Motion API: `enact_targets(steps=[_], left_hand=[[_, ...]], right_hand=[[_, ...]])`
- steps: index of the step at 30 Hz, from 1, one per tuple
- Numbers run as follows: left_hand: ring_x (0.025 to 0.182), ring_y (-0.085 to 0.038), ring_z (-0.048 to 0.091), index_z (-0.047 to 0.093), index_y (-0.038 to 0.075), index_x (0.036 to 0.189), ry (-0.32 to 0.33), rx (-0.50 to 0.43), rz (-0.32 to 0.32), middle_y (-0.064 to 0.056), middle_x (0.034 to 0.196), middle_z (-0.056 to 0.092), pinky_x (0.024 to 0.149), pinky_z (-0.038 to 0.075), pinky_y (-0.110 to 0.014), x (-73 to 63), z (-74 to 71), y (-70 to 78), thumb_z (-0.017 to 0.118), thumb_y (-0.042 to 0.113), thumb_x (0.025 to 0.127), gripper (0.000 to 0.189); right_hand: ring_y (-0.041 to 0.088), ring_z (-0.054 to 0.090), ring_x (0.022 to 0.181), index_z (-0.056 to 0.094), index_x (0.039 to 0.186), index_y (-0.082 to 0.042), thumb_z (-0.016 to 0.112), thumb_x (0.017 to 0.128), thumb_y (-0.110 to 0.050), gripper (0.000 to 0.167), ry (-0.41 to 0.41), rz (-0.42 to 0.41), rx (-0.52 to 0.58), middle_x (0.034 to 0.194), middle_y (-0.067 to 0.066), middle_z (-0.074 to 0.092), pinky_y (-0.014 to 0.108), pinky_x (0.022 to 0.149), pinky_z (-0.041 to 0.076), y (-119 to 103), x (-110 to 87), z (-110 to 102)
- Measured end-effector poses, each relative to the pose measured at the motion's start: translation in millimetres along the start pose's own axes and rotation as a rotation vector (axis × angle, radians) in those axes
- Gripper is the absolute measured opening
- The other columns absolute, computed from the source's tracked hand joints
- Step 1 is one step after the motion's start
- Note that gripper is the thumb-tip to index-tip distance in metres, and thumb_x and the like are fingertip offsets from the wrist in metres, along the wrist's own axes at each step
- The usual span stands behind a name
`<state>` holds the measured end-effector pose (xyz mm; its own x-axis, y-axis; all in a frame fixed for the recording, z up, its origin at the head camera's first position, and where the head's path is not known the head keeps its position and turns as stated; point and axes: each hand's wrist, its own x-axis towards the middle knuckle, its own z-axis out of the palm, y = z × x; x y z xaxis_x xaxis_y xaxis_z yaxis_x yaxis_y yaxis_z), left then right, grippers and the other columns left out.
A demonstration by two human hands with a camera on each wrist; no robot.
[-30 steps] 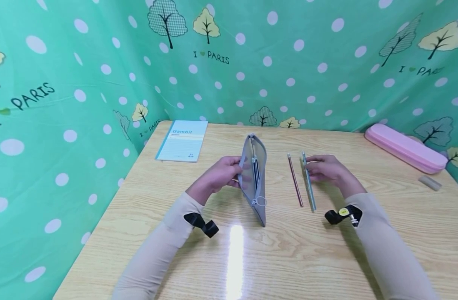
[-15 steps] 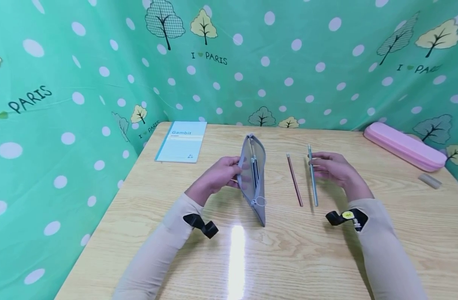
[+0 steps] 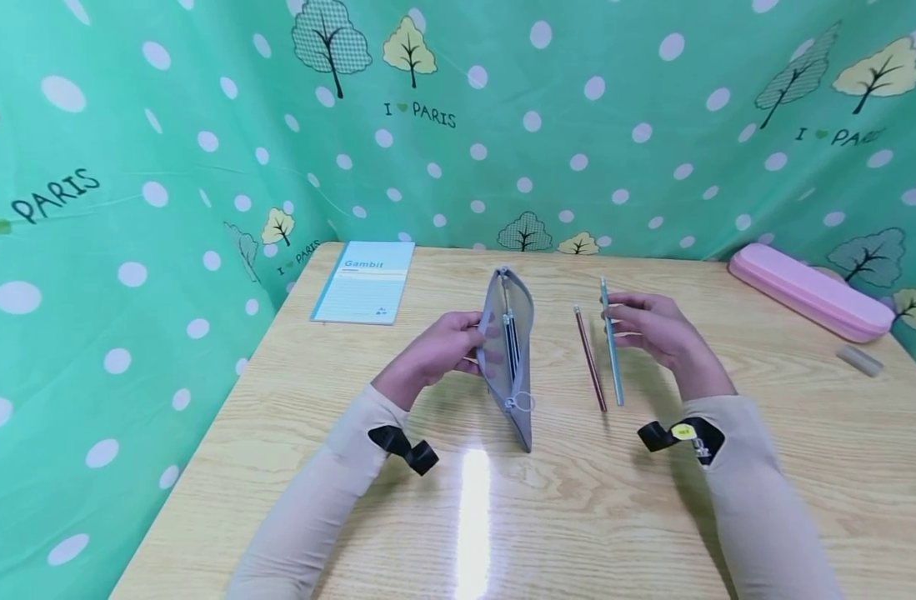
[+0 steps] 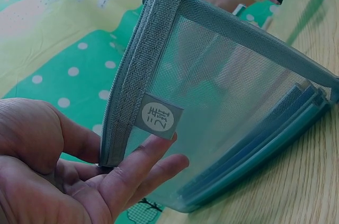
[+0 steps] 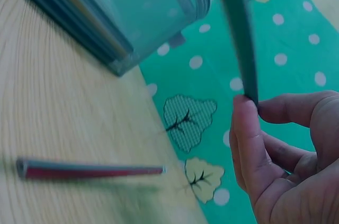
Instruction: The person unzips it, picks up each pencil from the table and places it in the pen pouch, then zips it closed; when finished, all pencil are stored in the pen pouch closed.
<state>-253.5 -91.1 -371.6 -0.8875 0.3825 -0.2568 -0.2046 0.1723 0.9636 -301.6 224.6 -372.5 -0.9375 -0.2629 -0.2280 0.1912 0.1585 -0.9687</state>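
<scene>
My left hand (image 3: 450,346) grips the near side of a grey mesh pencil pouch (image 4: 206,91), thumb and fingers at its zipped edge. The pouch (image 3: 523,417) stands upright with its zipper open, and several dark pencils (image 3: 512,346) lie inside. Between thumb and fingertips, my right hand (image 3: 648,329) pinches a light blue pencil (image 3: 613,358) near its upper end. In the right wrist view this pencil (image 5: 238,33) is raised off the table. A dark red pencil (image 3: 590,358) lies on the table between the pouch and the right hand.
A light blue notebook (image 3: 363,283) lies at the back left of the wooden table (image 3: 578,517). At the back right are a pink pencil case (image 3: 810,292) and a small grey eraser-like block (image 3: 859,361). A green patterned cloth (image 3: 458,125) hangs behind.
My right hand has lifted the blue pencil off the table, first shifting right, then back left toward the red pencil. The left hand and the pouch have stayed in place.
</scene>
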Motion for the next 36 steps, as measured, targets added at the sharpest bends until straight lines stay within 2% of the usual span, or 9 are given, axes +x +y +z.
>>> enact_targets(steps=[11, 19, 27, 36], left_hand=[[0.122, -0.043, 0.065, 0.037, -0.006, 0.156, 0.001, 0.0, -0.015, -0.026, 0.155, 0.046, 0.09, 0.063, -0.044, 0.1, 1.1, 1.4, 0.036, 0.0, 0.104, 0.052], [0.124, -0.043, 0.063, 0.038, -0.007, 0.155, -0.006, -0.011, -0.005, -0.026, 0.155, 0.046, 0.09, 0.063, -0.045, -0.2, 1.6, 1.9, 0.037, 0.0, 0.104, 0.051], [0.122, -0.042, 0.065, 0.041, -0.007, 0.153, 0.012, -0.015, -0.006, -0.026, 0.152, 0.049, 0.087, 0.064, -0.042, -0.5, -1.6, 0.2, 0.038, 0.002, 0.105, 0.049], [0.119, -0.042, 0.066, 0.037, -0.006, 0.156, 0.0, -0.012, -0.004, -0.026, 0.155, 0.047, 0.087, 0.064, -0.041, -0.6, 0.0, 2.0, 0.038, -0.001, 0.103, 0.053]], right_hand=[[0.007, 0.064, 0.083, 0.033, 0.15, 0.016, 0.055, 0.105, -0.008, 0.056, 0.0, -0.029, 0.006, 0.101, -0.005, 0.063, 0.021, 0.072, 0.062, -12.9, -4.2, 22.1], [0.007, 0.064, 0.08, 0.036, 0.146, 0.017, 0.055, 0.104, -0.007, 0.052, -0.016, -0.043, 0.038, 0.1, -0.004, 0.064, 0.021, 0.071, 0.062, -18.8, -4.0, 34.3], [0.008, 0.063, 0.081, 0.034, 0.149, 0.017, 0.053, 0.104, -0.005, 0.053, -0.05, -0.077, 0.05, 0.104, 0.001, 0.06, 0.02, 0.074, 0.062, -32.7, 2.9, 63.5], [0.009, 0.064, 0.081, 0.035, 0.147, 0.017, 0.051, 0.103, 0.0, 0.05, -0.069, -0.093, 0.122, 0.094, -0.001, 0.062, 0.022, 0.072, 0.062, -42.8, 5.1, 83.4]])
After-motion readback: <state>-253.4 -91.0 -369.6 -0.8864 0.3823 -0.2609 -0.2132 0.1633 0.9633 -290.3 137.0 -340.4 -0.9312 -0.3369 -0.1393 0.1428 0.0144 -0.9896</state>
